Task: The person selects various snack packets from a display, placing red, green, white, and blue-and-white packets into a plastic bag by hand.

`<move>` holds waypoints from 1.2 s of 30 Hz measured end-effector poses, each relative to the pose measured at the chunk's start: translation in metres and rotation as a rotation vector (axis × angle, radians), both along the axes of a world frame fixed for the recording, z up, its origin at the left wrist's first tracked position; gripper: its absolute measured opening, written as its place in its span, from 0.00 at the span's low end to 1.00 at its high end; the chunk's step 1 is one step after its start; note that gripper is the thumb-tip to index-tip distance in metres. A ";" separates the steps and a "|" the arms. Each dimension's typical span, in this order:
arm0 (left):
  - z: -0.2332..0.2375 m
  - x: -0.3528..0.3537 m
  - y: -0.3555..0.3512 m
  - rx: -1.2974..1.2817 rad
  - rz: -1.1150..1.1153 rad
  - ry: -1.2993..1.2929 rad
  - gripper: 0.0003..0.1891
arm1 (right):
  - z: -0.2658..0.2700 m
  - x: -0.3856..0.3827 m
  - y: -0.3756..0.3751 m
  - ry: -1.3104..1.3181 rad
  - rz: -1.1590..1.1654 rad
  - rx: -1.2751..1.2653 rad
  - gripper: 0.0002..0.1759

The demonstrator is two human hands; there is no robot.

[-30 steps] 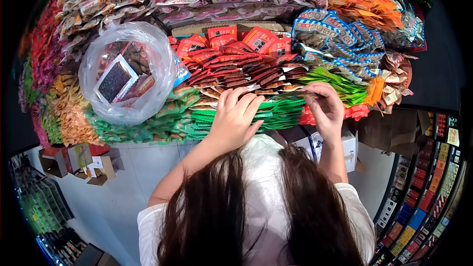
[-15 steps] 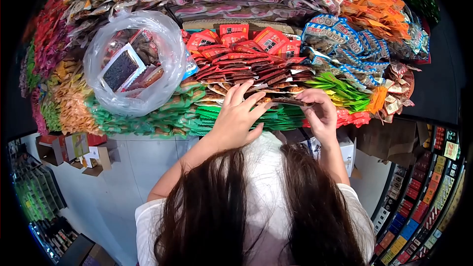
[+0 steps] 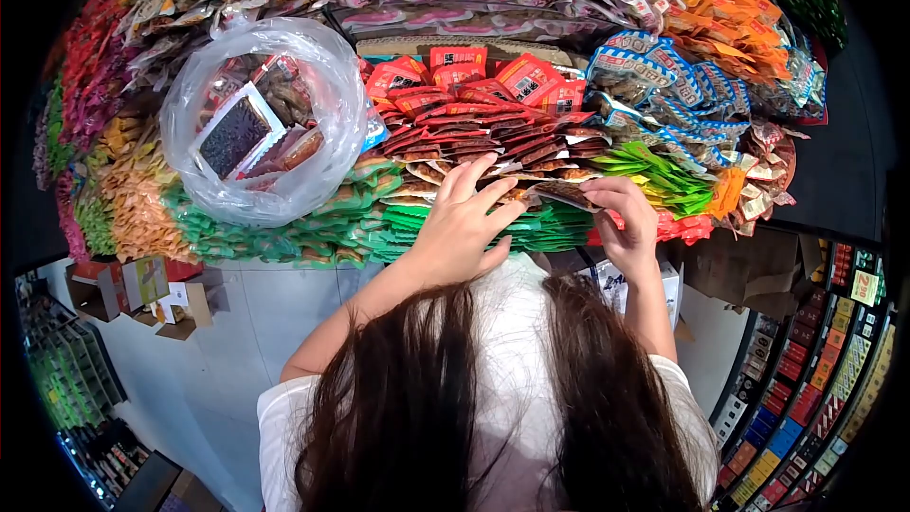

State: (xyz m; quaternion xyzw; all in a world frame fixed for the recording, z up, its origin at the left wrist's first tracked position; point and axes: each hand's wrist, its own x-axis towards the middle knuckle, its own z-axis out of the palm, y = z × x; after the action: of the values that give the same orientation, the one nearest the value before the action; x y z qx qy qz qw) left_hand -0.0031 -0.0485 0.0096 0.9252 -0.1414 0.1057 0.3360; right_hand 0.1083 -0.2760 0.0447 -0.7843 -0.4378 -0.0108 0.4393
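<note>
My left hand [image 3: 462, 225] lies flat with its fingers spread on a row of brown and red snack packets [image 3: 474, 137] in a heaped display. To its right, my right hand [image 3: 627, 221] pinches one brown snack packet [image 3: 567, 193] by its edge and lifts it slightly off the row. Green packets [image 3: 545, 225] lie just below both hands. My hair and white top fill the lower middle of the view.
A clear plastic bag [image 3: 261, 123] holding several snack packets rests on the display at the left. Blue packets [image 3: 654, 71], orange packets [image 3: 720, 0] and bright green packets [image 3: 654, 171] are piled at the right. Cardboard boxes [image 3: 161, 289] stand on the floor below.
My right hand has drawn a brown packet out of the row and closed its fingers on it. My left hand has shifted slightly up the row, fingers still spread.
</note>
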 end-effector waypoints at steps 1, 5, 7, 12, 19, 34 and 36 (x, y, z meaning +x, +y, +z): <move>-0.001 0.000 0.000 -0.001 -0.001 -0.006 0.21 | 0.004 0.000 0.001 -0.085 0.024 -0.048 0.19; -0.001 0.001 0.001 0.004 -0.013 -0.007 0.22 | 0.007 -0.001 0.003 -0.084 0.054 -0.073 0.20; -0.002 0.001 0.002 -0.009 -0.012 -0.009 0.22 | 0.001 0.002 0.005 -0.088 -0.007 -0.043 0.21; 0.002 0.003 0.002 0.022 -0.012 -0.001 0.22 | -0.012 0.007 0.008 -0.072 -0.097 -0.014 0.17; 0.002 0.013 0.001 0.052 -0.122 0.037 0.25 | -0.019 0.006 0.000 0.095 -0.093 0.062 0.16; 0.002 0.011 0.004 0.063 -0.145 0.071 0.27 | 0.013 0.007 -0.002 0.216 0.061 0.112 0.17; 0.000 0.011 0.004 0.051 -0.134 0.048 0.26 | 0.018 0.006 0.000 0.015 0.077 -0.098 0.20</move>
State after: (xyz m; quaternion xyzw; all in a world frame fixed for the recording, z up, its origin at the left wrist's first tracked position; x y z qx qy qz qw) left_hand 0.0074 -0.0443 0.0097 0.9241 -0.1976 0.0569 0.3221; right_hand 0.1147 -0.2757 0.0629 -0.7875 -0.4643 0.0335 0.4039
